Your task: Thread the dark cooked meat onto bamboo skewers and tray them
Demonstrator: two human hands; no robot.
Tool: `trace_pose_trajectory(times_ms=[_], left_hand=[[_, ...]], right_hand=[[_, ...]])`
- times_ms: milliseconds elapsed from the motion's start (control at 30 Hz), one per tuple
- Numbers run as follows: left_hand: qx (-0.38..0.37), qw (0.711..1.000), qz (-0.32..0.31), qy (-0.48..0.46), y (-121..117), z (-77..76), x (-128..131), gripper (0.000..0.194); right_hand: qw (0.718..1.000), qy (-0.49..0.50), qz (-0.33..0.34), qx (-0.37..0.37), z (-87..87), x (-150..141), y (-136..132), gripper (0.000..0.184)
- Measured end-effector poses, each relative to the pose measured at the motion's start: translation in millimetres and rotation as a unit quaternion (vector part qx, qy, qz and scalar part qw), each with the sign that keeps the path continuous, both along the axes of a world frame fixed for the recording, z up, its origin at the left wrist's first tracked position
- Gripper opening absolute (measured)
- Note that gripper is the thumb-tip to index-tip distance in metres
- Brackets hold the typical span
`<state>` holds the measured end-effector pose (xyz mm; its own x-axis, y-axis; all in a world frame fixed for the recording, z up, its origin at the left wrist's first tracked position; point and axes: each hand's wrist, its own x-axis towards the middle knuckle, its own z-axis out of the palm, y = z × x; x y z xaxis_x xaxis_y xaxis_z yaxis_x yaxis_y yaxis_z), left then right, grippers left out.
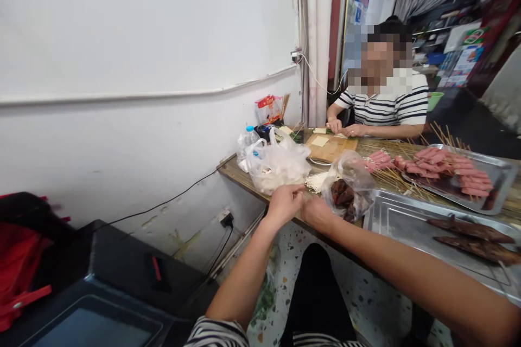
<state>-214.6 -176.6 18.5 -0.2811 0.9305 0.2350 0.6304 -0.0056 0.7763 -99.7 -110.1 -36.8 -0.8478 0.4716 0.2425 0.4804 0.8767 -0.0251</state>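
Observation:
My left hand (284, 203) is closed at the table's front edge, just below a white plastic bag (279, 165). Right beside it, my right hand (318, 212) has its fingers curled in, close to a bunch of enoki mushrooms (317, 181). What the fingers of either hand pinch, if anything, is too small and hidden to name. A clear plastic bag (358, 176) with dark brown pieces of food (342, 195) stands against the far side of my right hand.
A metal tray (380, 222) at the right bears two dark brown pieces (472, 230). Behind it, another tray (499, 190) holds pink rolls on skewers (474, 176). Across the table a person (391, 105) works at a cutting board (337, 149). A plastic bottle (247, 141) stands by the wall.

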Motion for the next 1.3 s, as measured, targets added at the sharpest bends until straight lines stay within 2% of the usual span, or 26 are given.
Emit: trace_pose_trajectory(times_ms=[67,133,233,367,500,667,767,833,867,900,967,1033,1100,1167,1233,1300], left_hand=[[-0.052,0.995,-0.007,-0.087,3.4,-20.8,-5.1,0.022],[-0.118,0.971,-0.028,-0.209,9.0,-39.0,-8.1,0.012],[-0.181,0.932,-0.059,-0.309,17.2,-53.8,-9.6,0.022],[-0.219,0.903,-0.094,-0.356,22.1,-49.3,-13.9,0.034],[-0.251,0.884,-0.118,-0.377,14.3,-39.8,-18.0,0.040],[-0.319,0.841,-0.188,-0.395,-19.0,-35.8,-9.4,0.045],[-0.317,0.820,-0.178,-0.442,-47.9,-27.7,0.6,0.044],[-0.286,0.828,-0.159,-0.455,-67.0,-18.6,9.8,0.044],[-0.262,0.840,-0.147,-0.452,-75.4,-13.5,16.1,0.044],[-0.231,0.856,-0.134,-0.442,-82.5,-8.7,23.9,0.043],[-0.165,0.894,-0.110,-0.402,-91.2,-1.0,44.5,0.039],[-0.122,0.932,-0.101,-0.326,-91.9,1.9,70.5,0.032],[-0.089,0.963,-0.100,-0.232,-86.1,-1.0,98.6,0.023],[-0.050,0.984,-0.115,-0.128,-76.8,-8.4,125.3,0.016],[-0.016,0.987,-0.154,-0.030,-66.5,-18.1,148.9,0.016],[-0.006,0.979,-0.199,0.043,-57.0,-27.9,169.7,0.019]], right_hand=[[0.999,-0.035,0.010,0.040,3.9,4.5,-9.6,0.017],[0.996,-0.049,0.016,0.076,8.7,7.8,-21.0,0.014],[0.991,-0.042,0.028,0.121,16.7,8.2,-37.8,0.011],[0.985,-0.003,0.058,0.163,26.7,3.7,-59.0,0.019],[0.976,0.052,0.102,0.187,28.4,3.4,-87.7,0.026],[0.961,0.118,0.167,0.188,21.4,24.3,-132.4,0.022],[0.956,0.149,0.193,0.162,28.8,54.3,-149.6,0.016],[0.953,0.190,0.229,0.056,39.6,79.6,-152.0,0.008],[0.943,0.227,0.241,-0.023,45.0,92.4,-150.4,0.006],[0.928,0.277,0.232,-0.096,49.5,104.6,-147.2,0.011],[0.898,0.361,0.145,-0.206,53.6,125.6,-137.9,0.023],[0.876,0.392,0.029,-0.280,50.2,141.9,-127.5,0.030],[0.856,0.394,-0.038,-0.333,40.6,155.8,-119.2,0.032],[0.839,0.413,-0.071,-0.346,26.9,170.0,-114.3,0.029],[0.822,0.444,-0.116,-0.338,11.0,185.3,-111.7,0.027],[0.791,0.475,-0.178,-0.341,-5.6,200.8,-109.6,0.027]])
